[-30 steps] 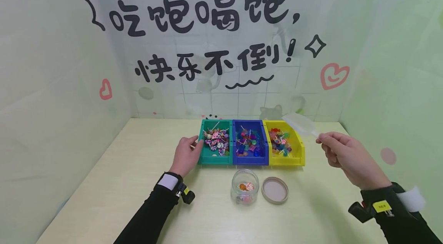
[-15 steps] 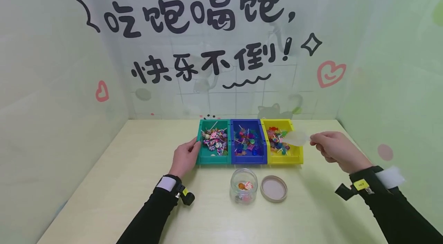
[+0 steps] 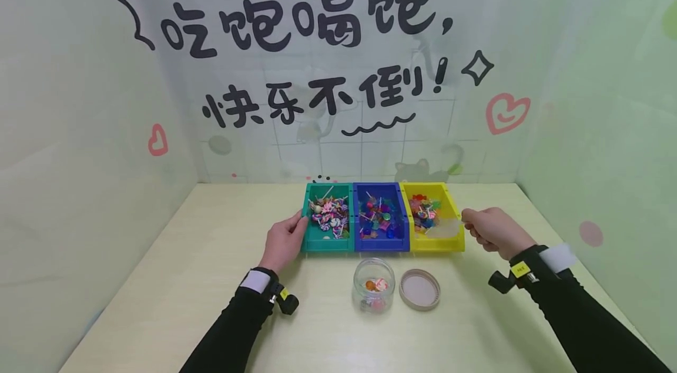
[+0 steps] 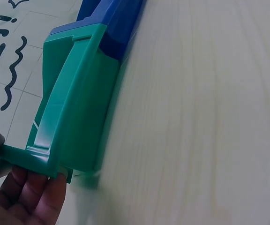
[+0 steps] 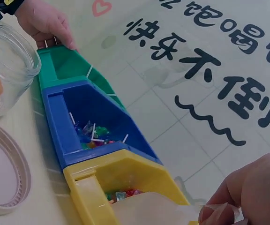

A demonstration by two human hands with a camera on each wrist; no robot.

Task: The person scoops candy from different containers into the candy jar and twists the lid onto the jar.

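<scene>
Three bins stand joined in a row: a green bin (image 3: 329, 245), a blue bin (image 3: 382, 245) and a yellow bin (image 3: 436, 245), each with small colourful candies inside. My left hand (image 3: 282, 242) grips the outer side wall of the green bin; in the left wrist view its thumb is above the edge and the fingers (image 4: 29, 192) curl underneath. Between thumb and fingers, my right hand (image 3: 497, 233) pinches the handle of a translucent scoop (image 3: 444, 228). The scoop's blade (image 5: 146, 210) is low inside the yellow bin, at the front beside the candies, and covers some of them.
Before the bins stands an open glass jar (image 3: 373, 302) with a few candies at its bottom. To its right lies a round lid (image 3: 420, 291). The pale wooden table (image 3: 185, 302) meets a printed back wall (image 3: 338, 155) just behind the bins.
My right hand has moved left and slightly down, bringing the scoop from above the yellow bin's right side down into it. The left hand keeps its grip on the green bin.
</scene>
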